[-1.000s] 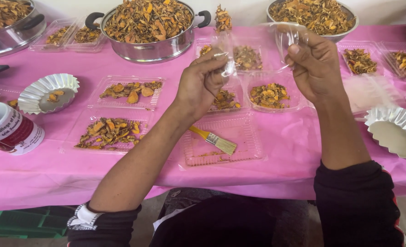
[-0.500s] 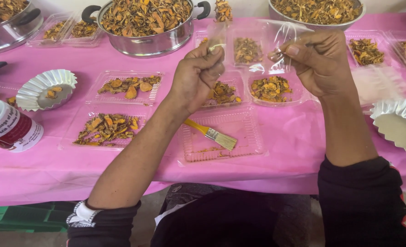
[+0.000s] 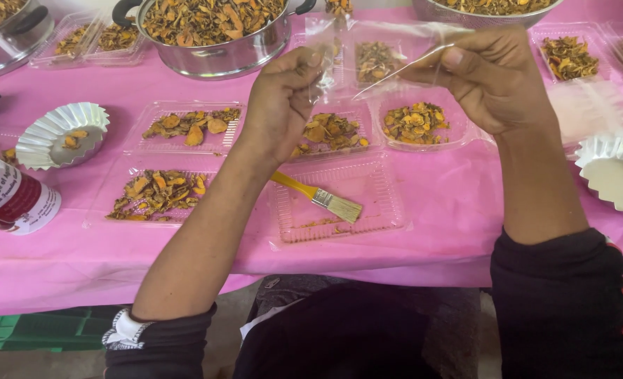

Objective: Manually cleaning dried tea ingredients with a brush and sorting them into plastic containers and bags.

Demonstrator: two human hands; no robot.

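My left hand (image 3: 283, 102) and my right hand (image 3: 490, 77) each pinch one side of a clear plastic bag (image 3: 378, 52), stretched between them above the pink table (image 3: 459, 203). Below the hands lie clear plastic trays of dried orange-brown slices (image 3: 413, 123) (image 3: 329, 133). A nearly bare clear tray (image 3: 336, 200) sits nearer me, with a yellow-handled brush (image 3: 318, 196) resting across it.
A steel pot (image 3: 213, 31) full of dried slices stands at the back, another pot (image 3: 3, 28) at far left. More filled trays (image 3: 185, 126) (image 3: 157, 193) lie left. White fluted dishes (image 3: 59, 133) (image 3: 617, 172) sit at both sides; a red-and-white mug (image 3: 10, 196) stands at left.
Both hands have come lower and spread wider apart, pulling the clear bag out flat between them. The view has shifted slightly closer to the table.
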